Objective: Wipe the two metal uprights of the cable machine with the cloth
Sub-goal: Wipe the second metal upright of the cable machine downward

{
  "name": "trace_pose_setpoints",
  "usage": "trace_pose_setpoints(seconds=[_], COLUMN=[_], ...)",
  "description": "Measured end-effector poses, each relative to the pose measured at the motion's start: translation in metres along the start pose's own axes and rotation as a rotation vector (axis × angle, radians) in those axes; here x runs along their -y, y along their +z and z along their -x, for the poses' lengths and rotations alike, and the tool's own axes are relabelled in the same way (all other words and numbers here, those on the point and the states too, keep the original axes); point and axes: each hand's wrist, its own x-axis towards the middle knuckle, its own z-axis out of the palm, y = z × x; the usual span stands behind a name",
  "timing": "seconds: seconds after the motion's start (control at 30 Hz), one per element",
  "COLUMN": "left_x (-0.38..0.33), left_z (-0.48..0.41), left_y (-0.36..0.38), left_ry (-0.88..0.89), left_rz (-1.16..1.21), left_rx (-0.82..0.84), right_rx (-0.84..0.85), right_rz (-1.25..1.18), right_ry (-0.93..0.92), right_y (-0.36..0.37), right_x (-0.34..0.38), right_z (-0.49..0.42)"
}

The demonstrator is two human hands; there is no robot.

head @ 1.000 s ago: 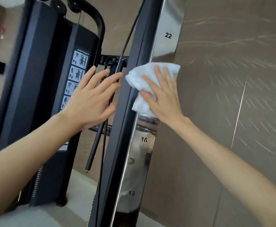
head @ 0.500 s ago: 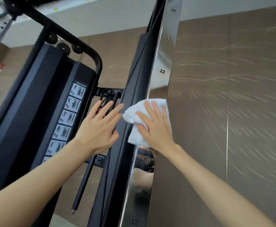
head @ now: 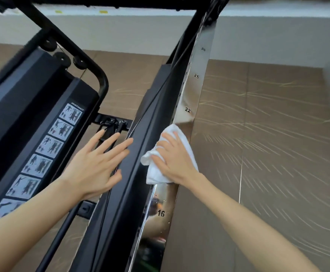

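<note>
Right hand (head: 175, 161): flat, fingers straight, pressing the cloth (head: 155, 176) against the metal upright (head: 194, 91), between its printed marks 16 and 22
Left hand (head: 95, 163): open, fingers spread, holding nothing. It is just beside the black frame (head: 140, 154), and whether it touches cannot be told
Cloth: white, soft, bunched under the palm; likely light and limp, so a broad flat press should suit it better than a pinch, or a loose corner may slip free
Upright: polished, rigid, mirror-smooth, so probably slippery under the cloth
Hidden: the upright's foot is cut off below; the second upright cannot be picked out; the exercise chart (head: 48, 148) at left is blurred
</note>
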Motion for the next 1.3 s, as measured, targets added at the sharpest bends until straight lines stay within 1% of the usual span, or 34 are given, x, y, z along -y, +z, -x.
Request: trace_pose_setpoints(seconds=[0.07, 0.13, 0.2, 0.27, 0.3, 0.37, 0.47, 0.53, 0.63, 0.67, 0.73, 0.77, 0.8, 0.9, 1.0, 1.07, 1.17, 1.23, 1.3], left_x=[0.003, 0.004, 0.005, 0.005, 0.006, 0.007, 0.006, 0.005, 0.002, 0.001, -0.001, -0.002, -0.003, -0.008, -0.013, -0.018, -0.027, -0.03, -0.03], left_z=[0.001, 0.001, 0.001, 0.002, 0.003, 0.004, 0.004, 0.004, 0.007, 0.008, 0.009, 0.009, 0.009, 0.01, 0.008, 0.006, -0.001, -0.007, -0.01], left_y=[0.003, 0.006, 0.007, 0.008, 0.009, 0.008, 0.004, 0.003, 0.002, 0.001, -0.001, -0.002, -0.003, -0.006, -0.009, -0.01, -0.013, -0.015, -0.016], left_ry=[0.006, 0.012, 0.02, 0.025, 0.027, 0.029, 0.025, 0.009, -0.013, -0.013, -0.014, -0.017, -0.021, -0.033, -0.021, 0.0, 0.088, 0.146, 0.167], left_rz=[-0.008, -0.005, -0.01, -0.017, -0.018, -0.023, -0.019, -0.001, -0.011, -0.019, -0.025, -0.026, -0.03, -0.051, -0.065, -0.08, -0.123, -0.148, -0.169], left_rx=[0.011, 0.02, 0.013, 0.0, -0.007, -0.031, -0.065, -0.065, -0.029, -0.015, 0.011, 0.021, 0.024, 0.025, 0.037, 0.048, 0.041, 0.047, 0.067], right_rx=[0.004, 0.04, 0.078, 0.078, 0.057, -0.026, -0.164, -0.218, -0.164, -0.147, -0.109, -0.107, -0.111, -0.125, -0.187, -0.197, -0.187, -0.202, -0.225], right_rz=[-0.02, 0.005, 0.071, 0.112, 0.117, 0.079, 0.0, -0.061, -0.15, -0.168, -0.174, -0.17, -0.181, -0.248, -0.338, -0.436, -0.52, -0.548, -0.548], right_ry=[-0.103, -0.152, -0.079, 0.073, 0.141, 0.196, 0.175, 0.124, 0.082, 0.073, 0.049, 0.07, 0.137, 0.418, 0.496, 0.481, 0.359, 0.311, 0.347], right_y=[0.001, -0.003, -0.006, -0.009, -0.007, 0.001, 0.009, 0.016, 0.025, 0.026, 0.023, 0.019, 0.014, -0.002, 0.008, 0.017, 0.031, 0.031, 0.025], right_x=[0.0, -0.015, -0.035, -0.048, -0.051, -0.046, -0.018, 0.008, 0.052, 0.059, 0.048, 0.037, 0.022, -0.02, -0.011, 0.021, 0.051, 0.038, 0.015], right_z=[0.01, 0.005, -0.019, -0.047, -0.055, -0.055, -0.024, 0.011, 0.071, 0.084, 0.085, 0.074, 0.058, 0.005, 0.005, 0.04, 0.094, 0.095, 0.072])
